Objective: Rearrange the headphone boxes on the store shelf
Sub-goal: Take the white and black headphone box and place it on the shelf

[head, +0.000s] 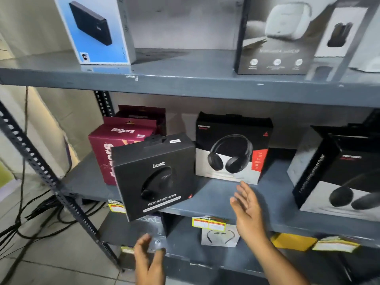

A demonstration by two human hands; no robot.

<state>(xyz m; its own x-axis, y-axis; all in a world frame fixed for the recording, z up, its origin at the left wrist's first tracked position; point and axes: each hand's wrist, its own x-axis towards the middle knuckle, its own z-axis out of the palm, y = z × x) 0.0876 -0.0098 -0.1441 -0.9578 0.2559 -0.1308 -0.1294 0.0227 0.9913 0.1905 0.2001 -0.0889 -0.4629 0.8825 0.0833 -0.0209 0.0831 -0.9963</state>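
Head view | black boAt box (154, 175) tilts over middle shelf (216, 200) front edge, leaning on maroon box (107, 149) | left hand (149, 258) and right hand (249, 210) spread, empty, below it | best gripped by both sides, then stood upright beside headphone box (232, 149).

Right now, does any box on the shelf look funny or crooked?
Yes. The black boat box is tilted, and its bottom corner hangs past the front edge of the middle shelf. Neither hand touches it. The other boxes look upright.
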